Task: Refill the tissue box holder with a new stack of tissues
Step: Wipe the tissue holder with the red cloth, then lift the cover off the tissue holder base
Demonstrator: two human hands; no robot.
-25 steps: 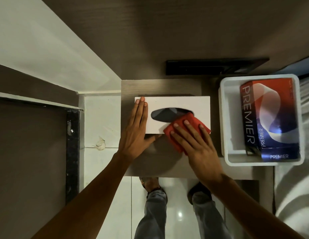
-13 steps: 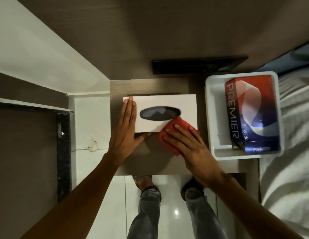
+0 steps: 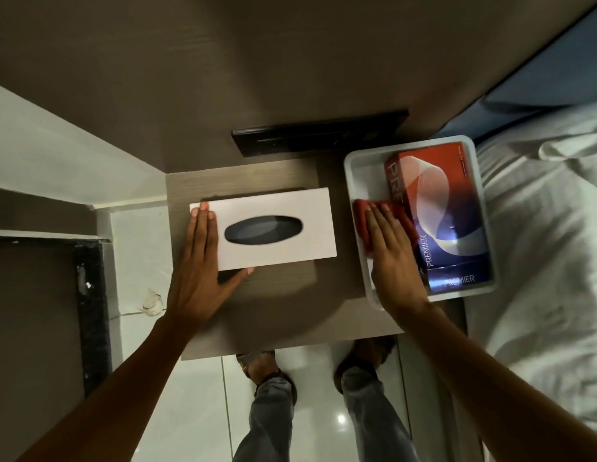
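The person's left hand [image 3: 197, 278] lies flat and spread on the left end of the one white rectangular tissue box holder [image 3: 273, 228], with the thumb stretched along its near edge; it presses down and pinches nothing. The right hand [image 3: 395, 261] lies flat with its fingers together on one red cloth [image 3: 373, 221], and it cannot be told if the fingers grip the cloth or just press on it. The hand hides most of the cloth, so only its far and left edges show. The cloth and hand are inside the one white plastic tray [image 3: 357, 181], on its left side. Just beside them in the tray is the one red and blue PREMIER tissue pack [image 3: 447, 208], and the hand covers its near left corner and part of the word on its side. The holder has one dark oval opening [image 3: 263, 229] on top, and what is inside is too dark to make out. Holder and tray both sit on the brown wooden bedside table [image 3: 290, 311], a little apart. A dark flat panel [image 3: 320, 133] sits at the back, hard to make out. White bedding [image 3: 540, 245] is to the right, cut off by the edge. Two feet show below.
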